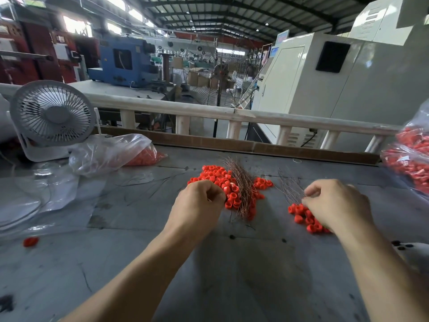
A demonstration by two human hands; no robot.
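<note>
A heap of small red plastic rings [217, 176] lies on the grey table [209, 263], with a bundle of thin copper wires [242, 189] across it. My left hand [199, 203] sits at the heap's near left edge, fingers curled; what they hold is hidden. A smaller cluster of red rings [304, 217] lies to the right, strung on thin wires [290, 189]. My right hand [336, 203] pinches those wires just above that cluster.
A white desk fan [52, 117] stands at the back left beside a clear bag of red rings [111, 152]. Another bag of red rings [413, 159] is at the right edge. A stray red ring [30, 241] lies near left. A cardboard strip [232, 142] borders the table's far edge.
</note>
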